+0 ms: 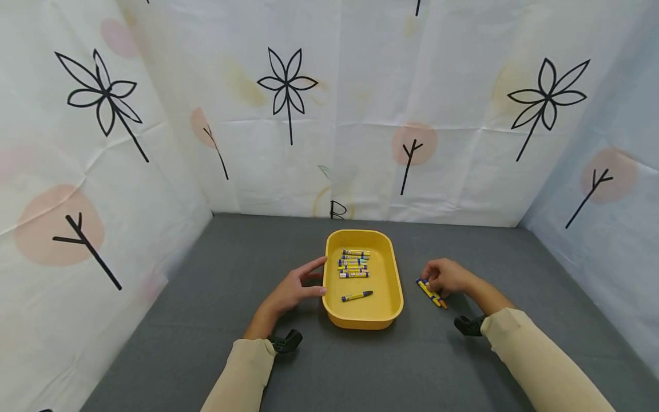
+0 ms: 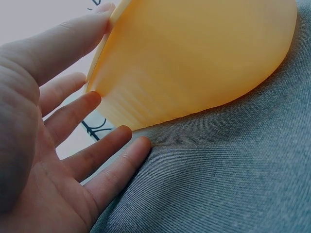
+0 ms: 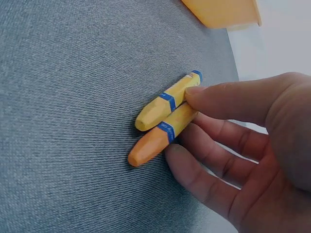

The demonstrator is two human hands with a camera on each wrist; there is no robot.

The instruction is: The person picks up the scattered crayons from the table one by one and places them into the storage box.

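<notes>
A yellow tray (image 1: 381,312) sits mid-table with several crayons inside. My left hand (image 1: 296,289) is at its left side, thumb and fingertips at the rim and the fingers fairly straight; the left wrist view shows the same hand (image 2: 73,131) beside the tray's wall (image 2: 204,58). To the right of the tray, my right hand (image 1: 447,277) is down at two crayons lying side by side. One is a yellow crayon (image 3: 158,111), the other an orange crayon (image 3: 149,145). The right thumb and curled fingers (image 3: 209,160) pinch the orange crayon, the thumb tip overlapping the yellow one.
Inside the tray, a stack of crayons (image 1: 354,269) lies crosswise in its upper half, and a single dark-tipped crayon (image 1: 357,296) lies lower down. Grey cloth (image 1: 247,257) covers the table. Patterned white sheets (image 1: 360,68) hang behind and on both sides.
</notes>
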